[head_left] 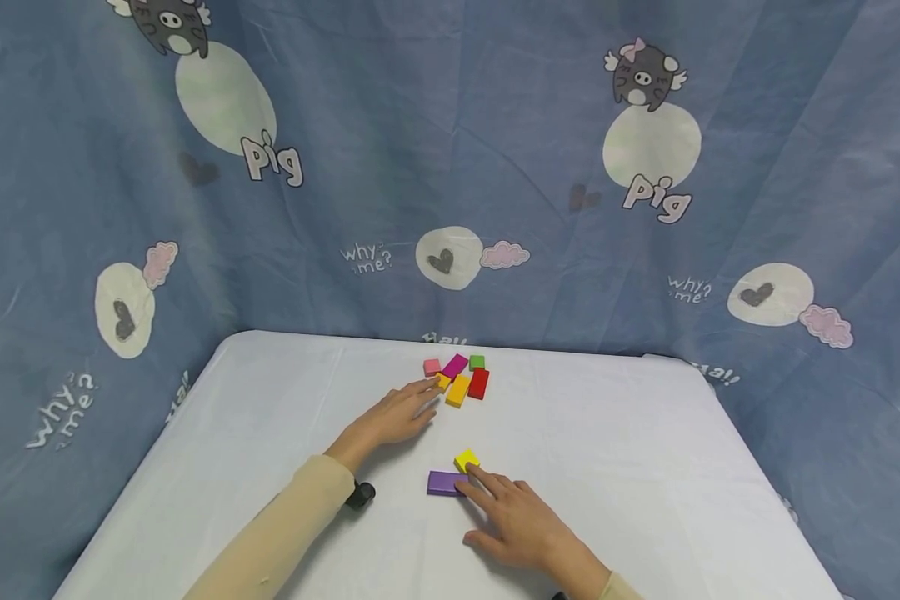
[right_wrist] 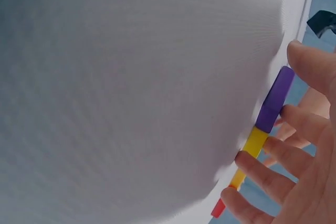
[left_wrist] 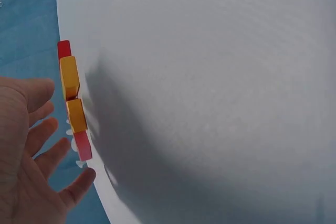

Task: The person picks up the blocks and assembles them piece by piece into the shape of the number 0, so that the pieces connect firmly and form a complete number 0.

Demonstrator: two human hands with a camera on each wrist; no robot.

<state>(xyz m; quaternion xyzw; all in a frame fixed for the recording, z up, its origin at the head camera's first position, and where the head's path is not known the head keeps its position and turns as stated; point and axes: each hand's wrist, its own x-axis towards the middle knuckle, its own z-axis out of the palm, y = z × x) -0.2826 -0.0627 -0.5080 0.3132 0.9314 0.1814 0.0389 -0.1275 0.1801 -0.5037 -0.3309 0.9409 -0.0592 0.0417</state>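
Observation:
In the head view my left hand [head_left: 396, 415] reaches over the table with fingers spread. Its fingertips are at a small orange block [head_left: 443, 382], and contact is hard to tell. An orange block [head_left: 457, 392], a red block [head_left: 479, 384], a magenta block [head_left: 455, 366], a pink block [head_left: 432, 367] and a green block [head_left: 477, 362] lie close around it. Nearer to me, my right hand [head_left: 521, 523] has loosely extended fingers at a flat purple block [head_left: 442, 483] and a yellow block [head_left: 466, 459]. Those two blocks lie almost end to corner. Neither hand grips anything.
A white cloth [head_left: 607, 433] covers the table. Behind it hangs a blue curtain [head_left: 390, 167] with pig prints, close to the far edge. A black wrist-worn device [head_left: 361, 495] shows beside the left forearm.

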